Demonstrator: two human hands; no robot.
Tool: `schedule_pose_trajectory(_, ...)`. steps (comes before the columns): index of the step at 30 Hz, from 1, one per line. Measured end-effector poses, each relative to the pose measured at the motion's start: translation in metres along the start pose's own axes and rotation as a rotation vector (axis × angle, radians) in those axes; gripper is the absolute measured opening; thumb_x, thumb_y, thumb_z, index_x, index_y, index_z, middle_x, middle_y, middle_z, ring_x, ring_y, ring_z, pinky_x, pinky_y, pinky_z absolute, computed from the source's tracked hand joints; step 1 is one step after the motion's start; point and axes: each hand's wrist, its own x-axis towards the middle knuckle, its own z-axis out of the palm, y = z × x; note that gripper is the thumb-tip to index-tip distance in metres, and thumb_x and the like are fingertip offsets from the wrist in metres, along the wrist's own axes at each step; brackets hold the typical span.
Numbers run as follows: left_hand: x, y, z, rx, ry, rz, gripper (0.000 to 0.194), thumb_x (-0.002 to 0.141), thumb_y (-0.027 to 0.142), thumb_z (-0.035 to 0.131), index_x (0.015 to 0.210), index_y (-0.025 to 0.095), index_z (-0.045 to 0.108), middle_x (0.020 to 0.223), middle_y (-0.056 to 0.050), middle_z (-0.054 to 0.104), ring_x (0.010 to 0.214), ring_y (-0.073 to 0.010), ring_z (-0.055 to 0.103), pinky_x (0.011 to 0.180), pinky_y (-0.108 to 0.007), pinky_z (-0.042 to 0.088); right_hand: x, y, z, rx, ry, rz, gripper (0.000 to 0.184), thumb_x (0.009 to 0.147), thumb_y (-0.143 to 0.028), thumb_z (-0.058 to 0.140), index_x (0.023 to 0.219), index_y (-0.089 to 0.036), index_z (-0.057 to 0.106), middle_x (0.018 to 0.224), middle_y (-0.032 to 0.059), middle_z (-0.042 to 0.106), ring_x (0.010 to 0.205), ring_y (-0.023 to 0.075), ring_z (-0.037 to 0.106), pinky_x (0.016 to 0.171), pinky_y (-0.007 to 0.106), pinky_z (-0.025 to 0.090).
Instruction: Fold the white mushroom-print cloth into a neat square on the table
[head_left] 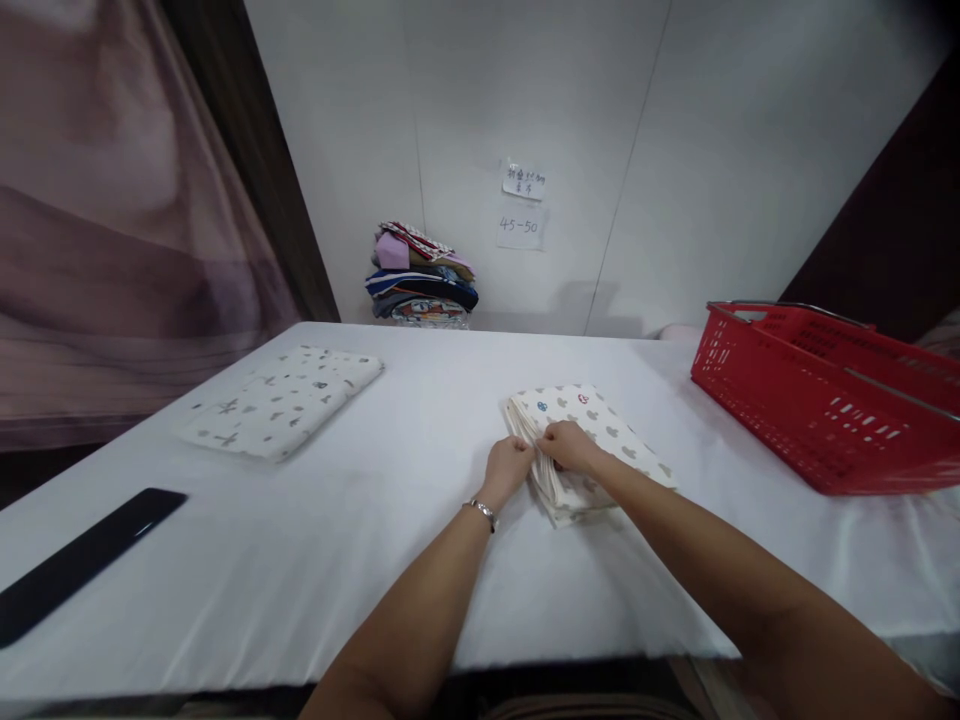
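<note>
A folded cream cloth (615, 425) with grey-beige shapes and small blue and red prints lies in layers on the white-covered table (420, 420). Its layered edge faces left, toward my hands. My left hand (510, 468), with a bracelet at the wrist, is closed on that edge from the left side. Just across from it, my right hand (568, 445) pinches the edge from above, close to the left fingertips. Which layers lie between the fingers is partly hidden. Another folded cream cloth (285, 400), printed with small dark motifs, rests at the table's left.
A red plastic basket (795, 400) with metal handles stands on the right. On the left front lies a flat black object (82, 560). Folded fabrics (424, 275) are stacked against the back wall, beside paper notes (521, 225). A pinkish curtain (112, 220) hangs at left.
</note>
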Motion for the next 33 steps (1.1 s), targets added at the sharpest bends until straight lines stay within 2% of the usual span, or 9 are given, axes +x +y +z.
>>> schedule_pose_trajectory(5, -0.0011, 0.0001, 0.0022, -0.039, 0.011, 0.008, 0.01, 0.072, 0.02, 0.053, 0.065, 0.016, 0.059, 0.063, -0.001, 0.063, 0.059, -0.0109, 0.055, 0.053, -0.02, 0.035, 0.0002, 0.0008, 0.0004, 0.005, 0.012, -0.015, 0.023, 0.078, -0.026, 0.048, 0.068, -0.013, 0.065, 0.05, 0.0031, 0.061, 0.053, 0.0129, 0.056, 0.053, 0.02, 0.036)
schedule_pose_trajectory(12, -0.0056, 0.0005, 0.0017, 0.075, 0.035, 0.053, 0.011, 0.075, 0.022, 0.052, 0.069, 0.018, 0.06, 0.07, -0.001, 0.065, 0.066, -0.0125, 0.057, 0.056, -0.022, 0.035, 0.0023, 0.0034, 0.0026, 0.017, 0.018, -0.009, 0.023, 0.077, -0.025, 0.048, 0.066, -0.014, 0.064, 0.05, 0.0032, 0.061, 0.052, 0.0132, 0.055, 0.052, 0.02, 0.036)
schedule_pose_trajectory(19, -0.0072, 0.0006, -0.0004, 0.141, 0.055, -0.033, 0.02, 0.076, 0.038, 0.059, 0.075, 0.019, 0.057, 0.082, -0.004, 0.067, 0.074, -0.0162, 0.059, 0.06, -0.024, 0.036, 0.0044, 0.0074, 0.0053, 0.055, 0.014, -0.007, 0.021, 0.078, -0.025, 0.049, 0.067, -0.014, 0.064, 0.049, 0.0016, 0.06, 0.05, 0.0118, 0.055, 0.051, 0.019, 0.036)
schedule_pose_trajectory(24, -0.0048, -0.0005, -0.001, 0.169, -0.006, -0.031, 0.014, 0.075, 0.031, 0.06, 0.071, 0.018, 0.059, 0.077, -0.004, 0.067, 0.074, -0.0164, 0.06, 0.06, -0.024, 0.036, 0.0065, 0.0087, 0.0068, 0.047, 0.004, 0.01, 0.021, 0.078, -0.024, 0.049, 0.068, -0.014, 0.064, 0.05, 0.002, 0.06, 0.05, 0.0122, 0.055, 0.05, 0.019, 0.036)
schedule_pose_trajectory(29, -0.0053, -0.0008, 0.0007, 0.149, -0.016, -0.003, 0.01, 0.076, 0.022, 0.055, 0.069, 0.019, 0.061, 0.074, -0.003, 0.067, 0.071, -0.0148, 0.06, 0.06, -0.023, 0.037, 0.0045, 0.0071, 0.0051, 0.034, 0.03, 0.002, 0.02, 0.077, -0.024, 0.05, 0.066, -0.014, 0.063, 0.047, 0.0006, 0.058, 0.048, 0.011, 0.054, 0.049, 0.018, 0.035)
schedule_pose_trajectory(33, -0.0083, 0.0015, -0.0008, 0.178, 0.021, -0.014, 0.012, 0.077, 0.03, 0.057, 0.073, 0.019, 0.061, 0.079, -0.003, 0.068, 0.074, -0.0161, 0.06, 0.06, -0.024, 0.037, 0.002, 0.0059, 0.0028, 0.057, 0.013, 0.004, 0.021, 0.078, -0.025, 0.05, 0.063, -0.015, 0.062, 0.046, 0.0004, 0.057, 0.046, 0.0105, 0.054, 0.048, 0.018, 0.035)
